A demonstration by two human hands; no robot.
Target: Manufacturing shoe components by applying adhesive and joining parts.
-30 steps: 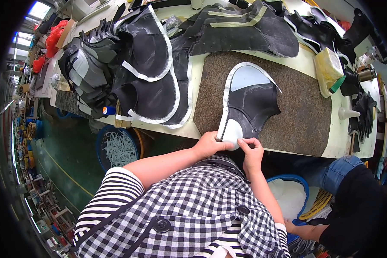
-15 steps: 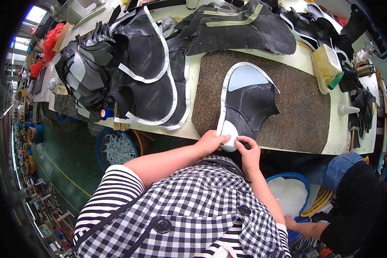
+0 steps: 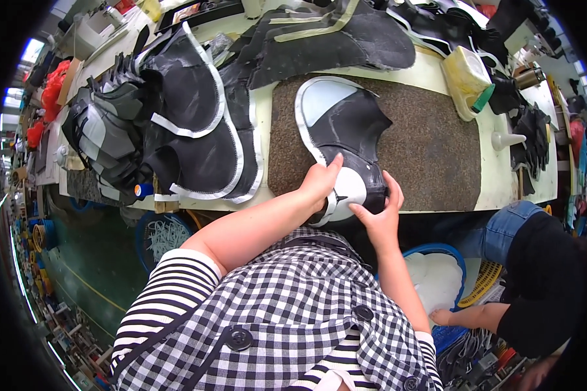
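A black shoe upper (image 3: 352,124) with a white taped edge lies partly on the brown mat, its near end reaching over the table's front edge. A pale patch covers its far end, and a rounded white patch (image 3: 349,185) with a dark notch sits at its near end. My left hand (image 3: 323,181) grips the left edge, thumb on top, the other fingers mostly hidden. My right hand (image 3: 381,212) holds the near right end, its thumb by the white patch and fingers along the black side.
Black uppers with white edging (image 3: 202,153) are spread at the left beside a grey-black stack (image 3: 104,127). Dark pieces (image 3: 332,49) lie behind the brown mat (image 3: 430,143). A yellowish container (image 3: 466,81) and white nozzle (image 3: 507,140) stand right. A blue-rimmed basin (image 3: 464,277) and another person's arm (image 3: 469,317) are below right.
The upper has turned and slid nearer, its near end now bent over the edge. My left hand has moved up its left side; my right hand has opened wider around the near end.
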